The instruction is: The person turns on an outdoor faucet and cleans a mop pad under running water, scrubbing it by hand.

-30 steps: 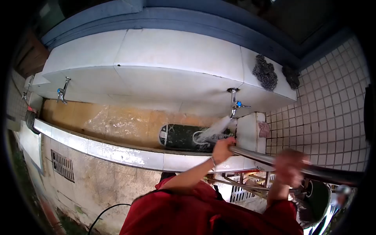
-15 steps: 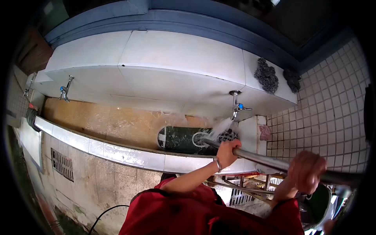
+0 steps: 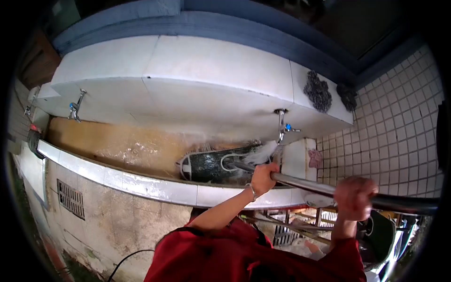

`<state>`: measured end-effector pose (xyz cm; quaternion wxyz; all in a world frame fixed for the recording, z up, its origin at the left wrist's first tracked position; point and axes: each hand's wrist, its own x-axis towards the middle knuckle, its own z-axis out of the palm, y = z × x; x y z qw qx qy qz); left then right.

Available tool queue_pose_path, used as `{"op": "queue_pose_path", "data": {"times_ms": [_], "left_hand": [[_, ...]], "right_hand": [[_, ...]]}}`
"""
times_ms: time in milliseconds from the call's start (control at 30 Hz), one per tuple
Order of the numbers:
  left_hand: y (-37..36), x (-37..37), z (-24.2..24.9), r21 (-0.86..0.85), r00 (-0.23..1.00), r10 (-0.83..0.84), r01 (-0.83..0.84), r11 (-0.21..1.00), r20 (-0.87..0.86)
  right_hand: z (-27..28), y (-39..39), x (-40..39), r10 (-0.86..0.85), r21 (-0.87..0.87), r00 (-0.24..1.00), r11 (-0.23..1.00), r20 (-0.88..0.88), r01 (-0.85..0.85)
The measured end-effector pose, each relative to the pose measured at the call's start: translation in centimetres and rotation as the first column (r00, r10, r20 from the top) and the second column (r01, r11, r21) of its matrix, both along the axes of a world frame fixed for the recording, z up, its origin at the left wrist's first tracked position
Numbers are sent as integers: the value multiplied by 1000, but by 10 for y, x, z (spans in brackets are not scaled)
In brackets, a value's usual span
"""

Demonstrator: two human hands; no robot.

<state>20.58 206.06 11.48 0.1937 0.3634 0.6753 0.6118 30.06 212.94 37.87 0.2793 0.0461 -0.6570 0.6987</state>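
Note:
A flat mop lies in the trough under running water, its dark green head edged in white at the left end. A light wire loop joins the head to a long metal pole. My left hand, with a band at the wrist, is closed around the pole near the head. Farther up, my right hand grips the same pole, slightly blurred. From the near tap, with a blue-marked handle, water sprays onto the right part of the mop head, partly hiding it.
The long trough's white tiled rim runs between me and the water. A second tap is at the left. Grey scrubbing cloths lie on the ledge, and a pink rag by the tiled wall. A dark green bin stands at lower right.
The mop head has shifted left and turned, its right end now higher. Both hands have moved left with the pole, still holding it. Water keeps running.

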Motion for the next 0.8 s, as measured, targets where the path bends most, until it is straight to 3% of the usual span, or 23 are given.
{"op": "queue_pose_path", "data": {"times_ms": [33, 133, 167, 200, 267, 300, 400, 433, 467, 500, 533, 600, 633, 667, 700, 733, 767, 800], "left_hand": [[-3, 7, 8, -15, 1000, 12, -11, 1000, 22], [-17, 7, 8, 31, 999, -31, 29, 999, 45], [-17, 2, -15, -4, 957, -126, 131, 991, 260], [-12, -5, -15, -171, 976, -138, 166, 971, 169], [0, 8, 24, -104, 992, -115, 119, 988, 43], [3, 16, 24, -91, 993, -113, 115, 989, 23], [1, 23, 42, -42, 983, -176, 178, 983, 42], [6, 24, 14, 69, 993, -117, 114, 991, 34], [4, 13, 5, -76, 982, -169, 175, 982, 80], [4, 15, -3, -73, 964, -212, 226, 971, 163], [7, 16, -8, -62, 939, -246, 267, 962, 240], [12, 25, 11, -86, 974, -218, 222, 971, 58], [8, 31, 18, 11, 989, -144, 144, 989, -16], [1, 33, 31, 28, 987, -150, 148, 989, 51], [1, 30, 29, 26, 987, -157, 156, 987, 30], [2, 28, 29, 31, 985, -170, 170, 985, 13], [7, 22, 5, -74, 981, -154, 163, 984, 114], [12, 15, -29, -177, 969, -130, 169, 970, 211]], "right_hand": [[9, 1, 2, 92, 31, 995, 995, -26, -91], [-23, -12, 3, -138, 218, 951, 955, -275, 201], [-42, -5, 0, -96, 151, 985, 982, -141, 117], [-42, 1, 1, -60, 73, 996, 995, -65, 65], [-1, 11, 14, 35, -41, 998, 998, -47, -37], [18, 2, 10, -72, 71, 996, 995, -60, 76], [24, 17, 22, 217, 188, 956, 965, -199, -180], [6, 15, 18, 112, 117, 983, 989, -147, -95], [-27, 11, 9, 10, 59, 995, 998, -101, -4], [-44, 7, 6, -96, 5, 994, 995, -51, 96], [-30, 8, 9, -88, 27, 994, 996, -64, 89], [10, 7, 21, -57, 41, 996, 997, -68, 60], [16, 6, 26, 53, 26, 993, 998, -109, -50], [24, 14, 24, 241, 155, 957, 964, -161, -216], [10, 16, 28, 1, 243, 965, 968, -263, 65], [-23, 31, 34, 99, 12, 965, 995, -243, -99], [-56, 45, 40, 173, -237, 950, 942, -258, -236], [-65, 42, 29, 231, -321, 954, 904, -193, -284]]}}
